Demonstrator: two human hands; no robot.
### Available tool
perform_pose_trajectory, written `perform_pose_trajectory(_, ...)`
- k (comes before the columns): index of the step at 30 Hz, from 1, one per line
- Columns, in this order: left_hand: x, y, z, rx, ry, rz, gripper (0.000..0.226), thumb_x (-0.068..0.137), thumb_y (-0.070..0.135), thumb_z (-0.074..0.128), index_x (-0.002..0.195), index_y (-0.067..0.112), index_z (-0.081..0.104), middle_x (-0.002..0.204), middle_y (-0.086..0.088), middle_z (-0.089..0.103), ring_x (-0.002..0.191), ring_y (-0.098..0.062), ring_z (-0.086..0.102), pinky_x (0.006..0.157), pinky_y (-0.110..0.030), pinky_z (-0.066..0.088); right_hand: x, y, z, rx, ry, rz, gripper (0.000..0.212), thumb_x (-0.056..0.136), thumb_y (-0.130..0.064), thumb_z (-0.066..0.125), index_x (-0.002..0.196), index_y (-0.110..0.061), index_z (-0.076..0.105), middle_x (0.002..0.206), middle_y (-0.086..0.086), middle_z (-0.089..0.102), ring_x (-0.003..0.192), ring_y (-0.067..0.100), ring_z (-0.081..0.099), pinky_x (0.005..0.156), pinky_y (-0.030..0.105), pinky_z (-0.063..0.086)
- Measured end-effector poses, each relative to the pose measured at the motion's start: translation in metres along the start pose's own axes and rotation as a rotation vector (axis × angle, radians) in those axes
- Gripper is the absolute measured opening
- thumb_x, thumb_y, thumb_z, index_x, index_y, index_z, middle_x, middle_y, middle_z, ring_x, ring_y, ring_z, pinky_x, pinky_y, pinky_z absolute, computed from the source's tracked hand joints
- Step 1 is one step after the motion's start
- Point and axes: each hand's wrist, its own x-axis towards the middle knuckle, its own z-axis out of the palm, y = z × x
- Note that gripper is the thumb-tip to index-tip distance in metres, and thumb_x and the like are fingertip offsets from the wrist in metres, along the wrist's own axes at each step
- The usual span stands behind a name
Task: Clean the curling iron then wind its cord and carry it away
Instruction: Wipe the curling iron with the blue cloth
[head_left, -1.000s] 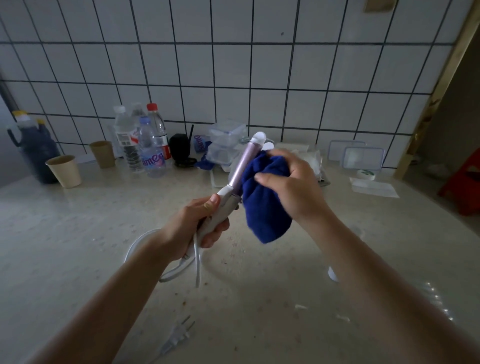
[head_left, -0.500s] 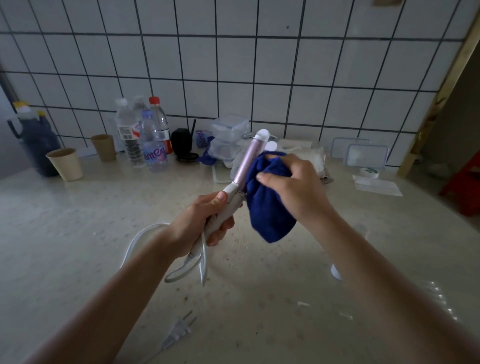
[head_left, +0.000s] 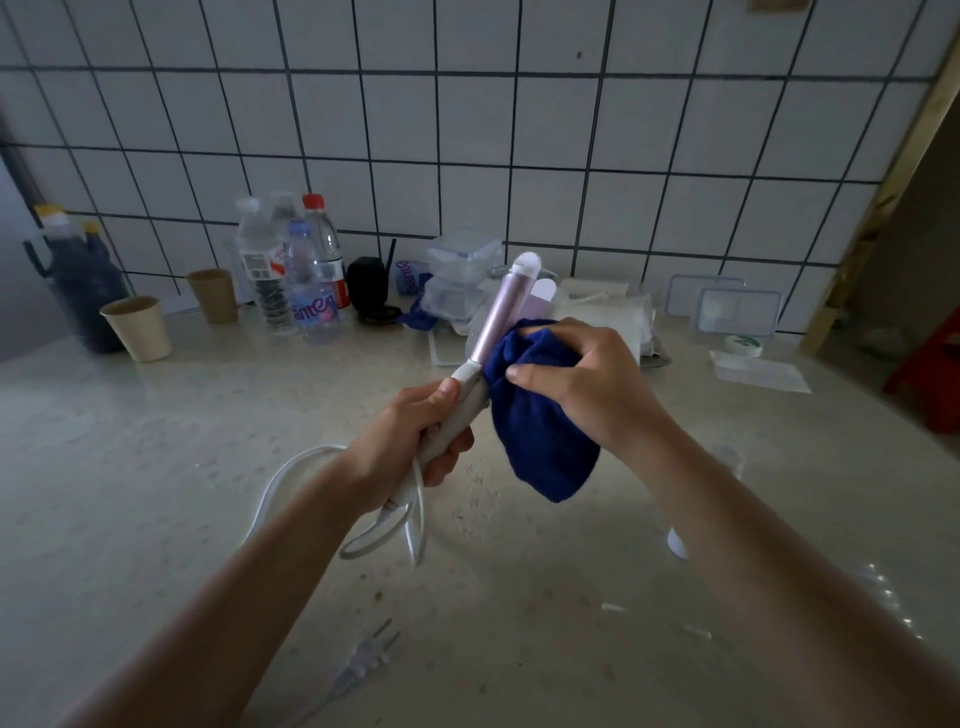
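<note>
Fingers (head_left: 448, 461) of the left hand (head_left: 410, 436) are clenched round the white handle of the curling iron (head_left: 497, 318), thumb laid along its top. The right hand (head_left: 587, 384) grasps a bunched dark blue cloth (head_left: 543, 436), fingers curled over it, pressing it against the base of the pink barrel. The iron is held in mid-air at frame centre, barrel tilted toward 1 o'clock, white tip uncovered. Surroundings, by size: a white tiled wall (head_left: 467, 130) spans 12 o'clock, and a pale speckled counter (head_left: 156, 467) lies beneath both forearms. The white cord (head_left: 291, 478) leaves the handle's lower end and loops on the counter at 8 o'clock, partly hidden by the left forearm; it is not wound. A dark jug (head_left: 85, 280) with a yellow cap stands at 9 o'clock against the wall. Clear plastic bottles (head_left: 311, 286) cluster at 11 o'clock. Stacked clear containers (head_left: 462, 275) sit directly behind the barrel tip, partly screened by it. Flat clear lids (head_left: 737, 317) lean on the wall at 2 o'clock. Two paper cups (head_left: 137, 327) stand at 10 o'clock, near the jug. A tape roll (head_left: 743, 344) lies just before the lids. The plug (head_left: 366, 657) lies loose at 6 o'clock.
</note>
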Motion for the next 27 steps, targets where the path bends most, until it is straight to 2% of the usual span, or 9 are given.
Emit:
perform_pose_trajectory(3,0.001,0.0,0.002,0.029,-0.014,0.001,0.049,0.109,0.042,0.039,0.12,-0.001,0.06,0.072,-0.009,0.059,0.047,-0.013,0.049,0.041,-0.024,0.041,0.004,-0.002,-0.014,-0.016,0.11,-0.039,0.022,0.081,-0.026,0.079,0.084,-0.047,0.076,0.088,-0.023,0.078,0.086,-0.007,0.072,0.071,0.003,0.047)
perform_pose_trajectory(5,-0.001,-0.001,0.001,0.077,-0.043,0.007,0.052,0.108,0.043,0.04,0.122,-0.003,0.059,0.072,-0.009,0.059,0.047,-0.013,0.048,0.041,-0.025,0.041,0.007,-0.003,-0.025,0.003,0.185,-0.024,0.025,0.083,-0.024,0.077,0.08,-0.049,0.076,0.085,-0.023,0.078,0.084,-0.008,0.072,0.07,0.002,0.047)
perform_pose_trajectory(9,-0.003,-0.001,0.004,0.11,-0.063,0.003,0.053,0.105,0.046,0.043,0.122,-0.001,0.059,0.074,-0.009,0.06,0.05,-0.014,0.049,0.043,-0.026,0.042,0.011,0.002,-0.034,0.039,0.168,0.058,0.011,0.087,-0.021,0.076,0.088,-0.032,0.078,0.087,-0.016,0.08,0.085,-0.004,0.075,0.076,0.015,0.051)
perform_pose_trajectory(13,-0.005,0.003,0.005,0.094,-0.051,0.008,0.047,0.099,0.048,0.045,0.108,0.004,0.059,0.077,-0.01,0.061,0.053,-0.015,0.051,0.045,-0.026,0.043,0.003,-0.001,-0.012,0.047,-0.089,0.158,0.009,0.088,-0.022,0.076,0.093,-0.03,0.079,0.086,-0.012,0.08,0.083,0.0,0.076,0.077,0.021,0.055)
perform_pose_trajectory(16,-0.006,0.004,0.0,0.126,-0.018,0.014,0.037,0.108,0.04,0.039,0.101,0.009,0.057,0.078,-0.012,0.06,0.054,-0.015,0.051,0.046,-0.026,0.042,0.0,-0.002,0.001,0.052,-0.194,0.185,0.015,0.083,-0.028,0.076,0.097,-0.031,0.08,0.089,-0.007,0.081,0.086,0.006,0.077,0.081,0.028,0.054)
perform_pose_trajectory(21,-0.004,0.001,0.0,0.125,0.009,-0.021,0.037,0.11,0.039,0.038,0.101,0.011,0.06,0.075,-0.009,0.062,0.052,-0.013,0.052,0.044,-0.024,0.043,-0.005,0.005,0.007,0.044,-0.129,0.151,0.011,0.087,-0.021,0.076,0.098,-0.024,0.078,0.087,-0.003,0.08,0.084,0.009,0.076,0.08,0.029,0.056)
perform_pose_trajectory(25,-0.004,0.005,-0.003,0.162,0.01,0.011,0.039,0.109,0.04,0.04,0.102,0.007,0.06,0.075,-0.008,0.065,0.053,-0.014,0.053,0.044,-0.024,0.044,-0.005,0.005,0.014,-0.015,-0.022,0.079,0.012,0.082,-0.026,0.073,0.089,-0.017,0.075,0.081,0.002,0.076,0.082,0.019,0.074,0.077,0.035,0.061)
perform_pose_trajectory(27,-0.005,0.007,-0.002,0.155,0.005,0.01,0.04,0.108,0.04,0.041,0.104,0.006,0.061,0.075,-0.008,0.064,0.053,-0.014,0.053,0.044,-0.025,0.044,-0.003,0.004,0.011,-0.005,0.034,0.066,0.009,0.08,-0.024,0.072,0.084,-0.017,0.073,0.079,0.001,0.076,0.079,0.016,0.074,0.074,0.03,0.06)
